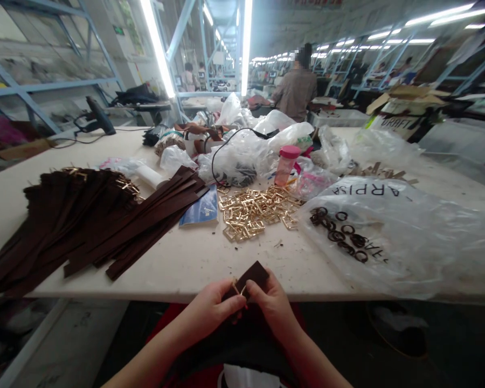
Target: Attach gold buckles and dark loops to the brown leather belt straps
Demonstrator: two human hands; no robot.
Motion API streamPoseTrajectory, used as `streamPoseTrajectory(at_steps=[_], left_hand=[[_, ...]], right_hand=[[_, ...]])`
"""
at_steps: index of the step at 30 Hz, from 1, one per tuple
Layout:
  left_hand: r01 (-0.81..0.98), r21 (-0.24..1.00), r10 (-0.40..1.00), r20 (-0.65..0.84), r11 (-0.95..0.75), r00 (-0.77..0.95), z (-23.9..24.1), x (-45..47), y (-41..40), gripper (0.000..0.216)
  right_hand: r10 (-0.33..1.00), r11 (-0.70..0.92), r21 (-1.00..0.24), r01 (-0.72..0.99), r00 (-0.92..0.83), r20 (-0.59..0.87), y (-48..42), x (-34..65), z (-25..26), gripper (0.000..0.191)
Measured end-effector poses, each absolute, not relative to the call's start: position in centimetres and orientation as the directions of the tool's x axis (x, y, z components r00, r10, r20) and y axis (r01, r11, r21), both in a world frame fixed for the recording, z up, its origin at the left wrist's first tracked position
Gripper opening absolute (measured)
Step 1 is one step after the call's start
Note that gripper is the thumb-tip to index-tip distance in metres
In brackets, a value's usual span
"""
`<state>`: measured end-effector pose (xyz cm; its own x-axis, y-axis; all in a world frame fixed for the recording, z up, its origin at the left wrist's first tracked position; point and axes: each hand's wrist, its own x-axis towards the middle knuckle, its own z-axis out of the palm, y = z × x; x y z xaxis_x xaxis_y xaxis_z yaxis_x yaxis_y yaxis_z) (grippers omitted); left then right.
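Note:
Close to the table's front edge, my two hands meet around a dark brown strap (255,275). My right hand (272,302) is closed on the strap, its thumb pressed on the flat face. My left hand (220,304) pinches a small gold buckle (241,289) against the strap's end. Whether the strap runs through the buckle is hidden by the fingers. Beyond my hands lies a loose pile of gold buckles (254,210). To the left, many dark brown straps (68,215) are heaped, some with gold buckles at their far ends.
A blue booklet (200,209) lies beside the buckles. Behind them stand a pink-lidded jar (286,164) and crumpled plastic bags (242,156). At right, a clear bag (420,231) carries dark rings (336,235). A heat-gun-like tool (100,116) sits back left; a person (297,89) stands beyond the table.

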<state>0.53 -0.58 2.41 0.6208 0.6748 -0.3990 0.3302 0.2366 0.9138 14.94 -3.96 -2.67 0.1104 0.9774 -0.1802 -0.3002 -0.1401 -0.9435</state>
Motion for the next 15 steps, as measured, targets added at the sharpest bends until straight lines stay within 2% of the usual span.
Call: streamPoseTrajectory(at_steps=[2,4,7,10,12,15], left_hand=[[0.332,0.904,0.663,-0.425,0.27,0.616,2.3,0.8,0.0,0.029],[0.339,0.891,0.651,-0.452,0.302,0.61,2.0,1.1,0.6,0.032],[0.356,0.885,0.654,-0.462,0.299,0.599,1.5,1.8,1.4,0.035],[0.377,0.873,0.648,-0.483,0.308,0.59,1.1,2.3,2.0,0.039],[0.397,0.872,0.655,-0.481,0.288,0.582,1.0,2.5,2.4,0.04],[0.41,0.898,0.705,-0.393,0.158,0.59,1.1,2.5,2.9,0.035]], right_hand=[[0.979,-0.017,-0.994,-0.11,0.2,-0.039,-3.8,15.1,-2.6,0.016],[0.961,0.102,-0.989,0.108,0.245,0.126,-3.7,15.3,-2.4,0.008],[0.935,0.204,-0.943,0.264,0.232,0.267,-3.6,15.6,-2.1,0.002],[0.948,0.171,-0.956,0.237,0.223,0.225,-3.4,15.7,-2.1,0.005],[0.966,0.093,-0.987,0.131,0.227,0.121,-3.0,15.7,-2.4,0.012],[0.978,0.009,-0.999,-0.046,0.21,-0.001,-2.5,15.8,-2.7,0.022]])
